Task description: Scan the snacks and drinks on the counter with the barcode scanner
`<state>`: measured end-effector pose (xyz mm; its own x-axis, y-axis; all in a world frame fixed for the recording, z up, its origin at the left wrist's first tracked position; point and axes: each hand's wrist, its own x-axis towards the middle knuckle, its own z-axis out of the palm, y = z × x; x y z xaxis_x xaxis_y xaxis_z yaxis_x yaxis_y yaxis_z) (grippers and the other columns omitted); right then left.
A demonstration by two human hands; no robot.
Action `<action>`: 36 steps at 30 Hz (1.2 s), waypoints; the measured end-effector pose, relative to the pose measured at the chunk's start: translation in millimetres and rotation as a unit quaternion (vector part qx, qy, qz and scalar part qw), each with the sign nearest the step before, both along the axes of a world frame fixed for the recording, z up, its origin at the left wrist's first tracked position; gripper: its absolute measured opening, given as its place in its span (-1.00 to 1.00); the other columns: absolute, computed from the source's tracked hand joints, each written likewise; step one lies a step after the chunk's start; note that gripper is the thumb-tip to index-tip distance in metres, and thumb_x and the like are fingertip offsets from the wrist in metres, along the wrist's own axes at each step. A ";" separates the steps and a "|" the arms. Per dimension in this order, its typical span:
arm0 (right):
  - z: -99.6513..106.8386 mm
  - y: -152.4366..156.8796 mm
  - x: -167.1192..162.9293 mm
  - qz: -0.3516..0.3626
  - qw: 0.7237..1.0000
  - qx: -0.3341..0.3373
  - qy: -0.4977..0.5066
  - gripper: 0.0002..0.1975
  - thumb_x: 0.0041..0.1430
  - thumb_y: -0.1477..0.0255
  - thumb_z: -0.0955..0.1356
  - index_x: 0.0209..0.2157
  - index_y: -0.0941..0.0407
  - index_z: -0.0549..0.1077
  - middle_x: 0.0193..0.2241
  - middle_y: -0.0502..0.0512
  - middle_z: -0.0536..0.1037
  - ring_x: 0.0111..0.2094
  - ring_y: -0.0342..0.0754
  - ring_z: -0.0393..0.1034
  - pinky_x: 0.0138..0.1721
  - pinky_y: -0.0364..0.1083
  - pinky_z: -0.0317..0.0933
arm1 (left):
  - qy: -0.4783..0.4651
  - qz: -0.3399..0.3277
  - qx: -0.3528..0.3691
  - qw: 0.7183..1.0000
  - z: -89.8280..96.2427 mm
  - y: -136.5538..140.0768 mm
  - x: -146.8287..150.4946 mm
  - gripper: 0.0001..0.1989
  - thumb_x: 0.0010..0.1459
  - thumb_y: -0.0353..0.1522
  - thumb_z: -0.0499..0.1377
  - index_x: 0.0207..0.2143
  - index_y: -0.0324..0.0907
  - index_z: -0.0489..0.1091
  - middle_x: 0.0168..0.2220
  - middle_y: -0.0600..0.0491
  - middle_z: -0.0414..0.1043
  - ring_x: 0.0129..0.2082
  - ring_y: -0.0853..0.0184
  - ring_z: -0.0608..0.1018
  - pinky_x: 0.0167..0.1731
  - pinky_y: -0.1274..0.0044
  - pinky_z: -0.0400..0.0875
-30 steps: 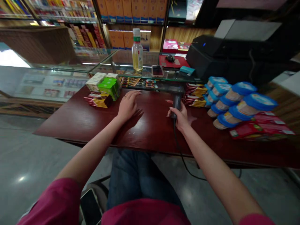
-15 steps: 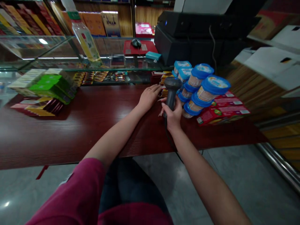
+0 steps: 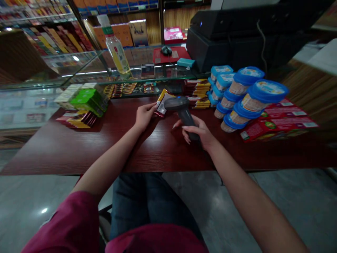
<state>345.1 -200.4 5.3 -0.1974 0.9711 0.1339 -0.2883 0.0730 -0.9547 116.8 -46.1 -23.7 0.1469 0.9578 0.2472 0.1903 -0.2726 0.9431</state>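
Note:
My left hand (image 3: 144,115) pinches the edge of a flat packet (image 3: 163,102) with yellow and dark red ends, tilted up above the wooden counter. Its pale printed back faces me. Wrapped in the fingers of my right hand (image 3: 200,130) is a dark grey barcode scanner (image 3: 186,117), whose head is close to the packet and overlaps its right side in view. Behind the scanner lie stacks of similar yellow and dark red packets (image 3: 198,88). Another pile of such packets (image 3: 77,118) rests at the left, in front of green and white boxes (image 3: 88,100).
Blue-lidded tubs (image 3: 244,95) stand stacked at the right, beside red boxes (image 3: 281,119). A bottle (image 3: 116,49) and a mouse (image 3: 166,50) on a red mat are on the glass case behind. A black machine (image 3: 231,42) stands at the back right of the dark red counter (image 3: 113,151).
My left hand has come away from the packet stacks toward the left, now with one packet in it. The scanner in my right hand has tilted its head leftward over that packet.

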 end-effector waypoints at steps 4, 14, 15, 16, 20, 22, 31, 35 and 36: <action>-7.8 0.7 -9.2 0.031 0.999 -0.023 -0.029 -0.65 0.09 0.35 0.56 -0.09 0.09 0.52 -0.14 0.14 0.69 -0.62 -0.22 0.32 -0.70 -0.16 0.25 | -0.049 -0.017 -0.079 0.996 -2.2 -4.2 -7.8 -0.61 0.21 -0.15 0.42 -0.02 -0.21 0.69 -0.19 0.02 0.73 -0.29 0.24 0.72 -0.31 0.49 0.67; -6.4 -1.4 -12.6 -0.013 0.998 -0.036 -0.040 -0.46 0.08 0.37 0.57 0.11 0.08 0.52 -0.17 0.12 0.70 -0.63 -0.23 0.32 -0.71 -0.20 0.22 | -0.112 -0.040 -0.091 0.989 -6.0 -6.4 1.3 -0.74 0.31 -0.38 0.27 -0.01 -0.25 0.65 -0.25 -0.03 0.72 -0.34 0.27 0.74 -0.24 0.43 0.68; -6.1 -2.1 -12.7 -0.019 0.998 -0.036 -0.040 -0.50 0.07 0.36 0.57 0.07 0.08 0.54 -0.15 0.12 0.70 -0.63 -0.23 0.33 -0.71 -0.19 0.22 | -0.109 -0.036 -0.088 0.989 -6.0 -6.9 0.8 -0.74 0.31 -0.37 0.27 0.00 -0.26 0.65 -0.23 -0.04 0.73 -0.32 0.26 0.74 -0.23 0.43 0.67; -6.0 -2.9 -12.4 -0.025 0.998 -0.036 -0.038 -0.55 0.07 0.35 0.57 0.01 0.09 0.55 -0.15 0.13 0.70 -0.63 -0.22 0.33 -0.71 -0.18 0.22 | -0.103 -0.027 -0.080 0.991 -5.5 -8.0 -1.3 -0.74 0.32 -0.36 0.28 -0.01 -0.26 0.64 -0.21 -0.06 0.73 -0.30 0.25 0.74 -0.21 0.43 0.67; -5.0 -6.5 -10.7 -0.033 0.998 -0.043 -0.024 -0.72 0.12 0.31 0.54 -0.17 0.11 0.56 -0.15 0.18 0.71 -0.63 -0.21 0.30 -0.70 -0.15 0.21 | -0.007 0.017 0.046 0.999 3.4 -24.3 -38.0 -0.81 0.31 -0.37 0.30 -0.07 -0.22 0.62 -0.13 -0.07 0.72 -0.17 0.22 0.74 -0.11 0.44 0.64; -3.3 -6.4 -14.1 -0.033 0.998 -0.053 -0.017 -0.71 0.13 0.30 0.53 -0.14 0.09 0.56 -0.12 0.18 0.70 -0.62 -0.21 0.29 -0.70 -0.14 0.20 | 0.084 0.024 0.153 0.984 12.2 -39.6 -76.3 -0.84 0.33 -0.38 0.28 -0.08 -0.17 0.61 -0.10 -0.04 0.72 -0.11 0.24 0.72 -0.05 0.44 0.61; 5.7 30.8 -132.0 0.038 0.998 -0.043 -0.007 -0.71 0.07 0.26 0.55 -0.21 0.09 0.56 -0.21 0.13 0.69 -0.60 -0.20 0.32 -0.65 -0.14 0.24 | 0.380 0.181 0.353 0.836 49.4 -81.3 -283.9 -0.77 0.48 -0.27 0.16 0.01 -0.01 0.62 0.08 0.00 0.68 0.19 0.15 0.61 0.25 0.25 0.41; 2.9 52.4 -206.8 0.059 0.997 -0.039 0.027 -0.70 0.01 0.25 0.56 -0.26 0.08 0.54 -0.21 0.11 0.70 -0.64 -0.21 0.31 -0.66 -0.13 0.22 | 0.421 0.245 0.290 0.824 44.1 -77.5 -332.7 -0.77 0.45 -0.28 0.18 0.02 0.00 0.64 0.08 0.01 0.69 0.17 0.10 0.60 0.22 0.22 0.39; 1.3 57.1 -223.5 0.053 0.997 -0.039 0.038 -0.69 0.00 0.25 0.56 -0.26 0.08 0.52 -0.21 0.10 0.70 -0.64 -0.22 0.30 -0.66 -0.14 0.21 | 0.424 0.255 0.275 0.824 41.8 -75.7 -339.7 -0.76 0.45 -0.29 0.19 0.03 0.00 0.64 0.09 0.00 0.68 0.17 0.09 0.60 0.22 0.22 0.39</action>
<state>121.6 -143.4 6.6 -0.2921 0.9532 0.0780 -0.3624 -0.0348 -0.9314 -222.9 -121.8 18.1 0.1033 0.7260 0.6798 0.9399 -0.2950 0.1722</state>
